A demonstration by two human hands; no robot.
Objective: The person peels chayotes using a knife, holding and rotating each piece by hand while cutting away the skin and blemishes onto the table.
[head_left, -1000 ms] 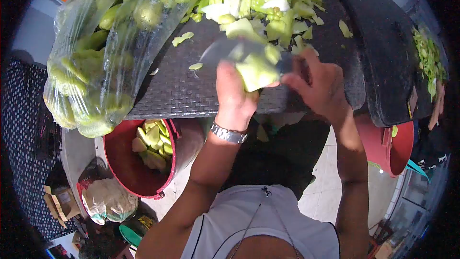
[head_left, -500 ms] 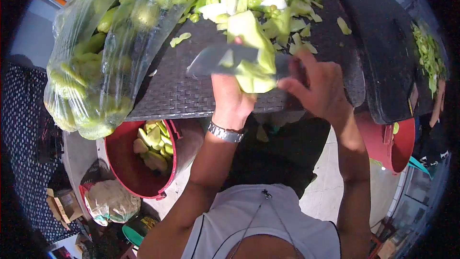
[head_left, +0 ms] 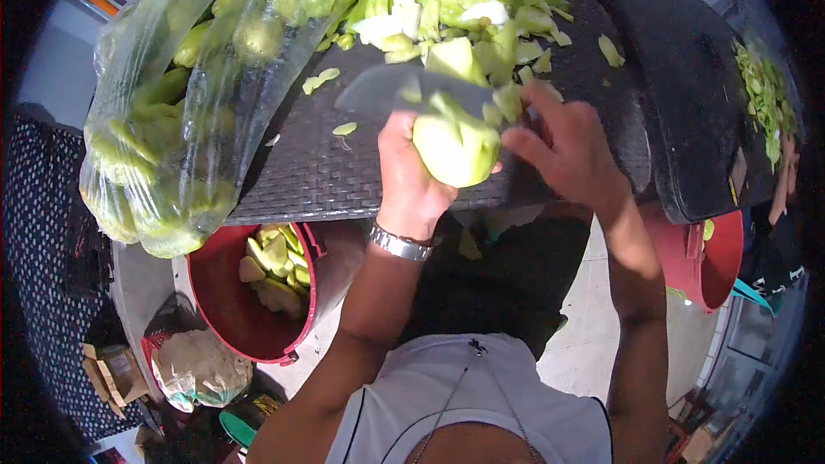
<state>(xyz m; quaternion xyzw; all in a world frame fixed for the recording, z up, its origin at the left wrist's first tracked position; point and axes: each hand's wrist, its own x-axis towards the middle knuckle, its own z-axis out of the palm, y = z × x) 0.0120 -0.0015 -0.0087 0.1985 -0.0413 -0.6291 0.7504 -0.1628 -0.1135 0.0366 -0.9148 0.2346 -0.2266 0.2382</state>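
Observation:
My left hand (head_left: 409, 174), with a metal watch at the wrist, grips a pale green fruit (head_left: 455, 152) from below and the left, near the table's front edge. I cannot tell the fruit's exact kind; its surface looks cut and peeled. In my right hand (head_left: 569, 144) is a knife (head_left: 378, 91), its broad blade pointing left across the fruit's upper side and blurred by motion. The handle is mostly hidden by my fingers. A light green piece stands up along the blade. Just beyond lies a heap of green and white peelings (head_left: 481, 13).
A clear plastic bag (head_left: 163, 163) of green fruit hangs over the left edge of the dark woven table (head_left: 318, 167). Below stands a red bucket (head_left: 206, 292) holding cut pieces; another red bucket (head_left: 722, 258) is at right. More shreds (head_left: 765, 99) lie far right.
The fruit has tilted and turned in my left hand, its rounded end now nearer me. The knife has shifted slightly upward. A small peel scrap now lies left of the blade.

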